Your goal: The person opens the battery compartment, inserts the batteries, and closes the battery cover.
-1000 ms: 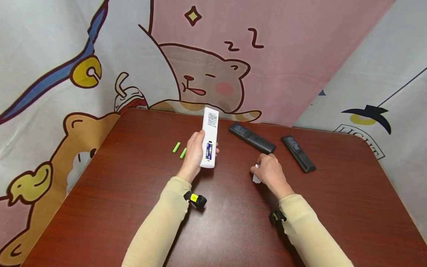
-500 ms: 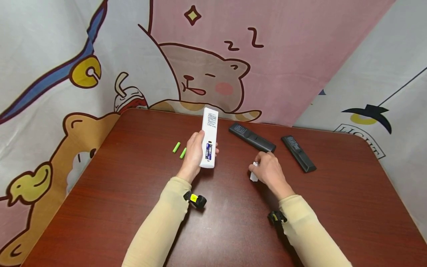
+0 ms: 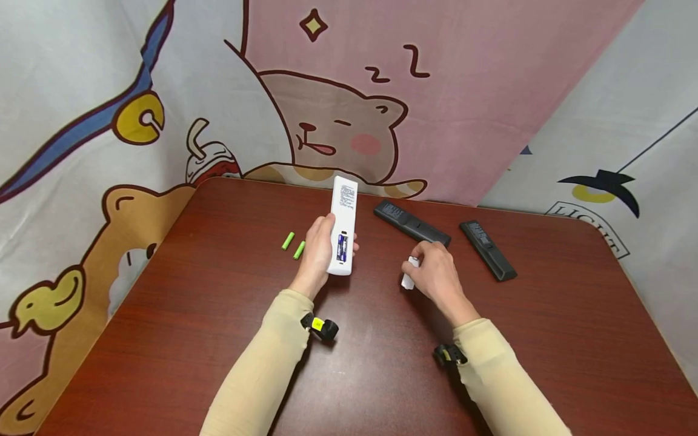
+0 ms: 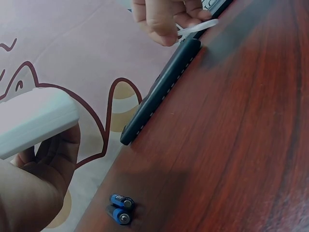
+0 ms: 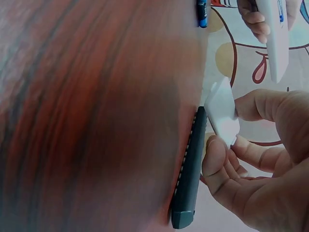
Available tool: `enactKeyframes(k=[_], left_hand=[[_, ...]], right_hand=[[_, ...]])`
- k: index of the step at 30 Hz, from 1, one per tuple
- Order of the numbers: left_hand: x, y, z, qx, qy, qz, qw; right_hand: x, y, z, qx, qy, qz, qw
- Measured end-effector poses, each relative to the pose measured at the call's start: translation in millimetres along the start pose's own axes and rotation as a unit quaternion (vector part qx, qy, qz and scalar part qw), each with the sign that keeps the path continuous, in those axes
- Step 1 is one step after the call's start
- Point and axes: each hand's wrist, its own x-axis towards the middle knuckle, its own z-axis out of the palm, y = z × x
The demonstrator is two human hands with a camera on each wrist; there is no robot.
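Observation:
My left hand (image 3: pixel 315 251) grips a white remote control (image 3: pixel 343 206), back side up. Its battery compartment is uncovered, and two dark blue batteries (image 3: pixel 342 247) lie side by side in it. To the right, apart from the remote, my right hand (image 3: pixel 436 274) pinches a small white battery cover (image 5: pixel 223 113) between thumb and fingers, above the table. Left of the left hand, two loose batteries (image 3: pixel 288 241) rest on the table; they look green in the head view and blue in the left wrist view.
A black remote control (image 3: pixel 411 224) lies face down just beyond the right hand. Another black remote (image 3: pixel 488 251) lies farther right. The brown table (image 3: pixel 360 375) meets a cartoon-printed cloth (image 3: pixel 463 121) at its back edge.
My right hand has shifted a little left and away from the body, carrying the battery cover nearer the white remote. The left hand and the remote have stayed almost still.

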Motion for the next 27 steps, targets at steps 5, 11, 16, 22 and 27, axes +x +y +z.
enactKeyframes(k=[5,11,16,22,27], left_hand=[[0.1,-0.1,0.8,-0.003,-0.002,-0.001,1.0],[-0.6,-0.7,2.0,-0.007,-0.005,0.0,1.0],[-1.4,-1.3,1.7,-0.008,-0.005,-0.001,1.0],[-1.1,-3.2,1.3,-0.008,-0.006,0.001,0.9999],[-1.3,-4.8,1.6,-0.005,-0.007,-0.005,1.0]], right_hand=[[0.4,-4,1,0.011,0.009,-0.001,0.9999],[-0.7,-8,3,0.029,0.01,0.002,0.9995],[-1.9,-11,4,0.044,0.017,-0.006,0.9989],[-3.9,-19,5,0.066,0.037,-0.023,0.9969],[-4.9,-23,6,0.077,0.042,-0.027,0.9958]])
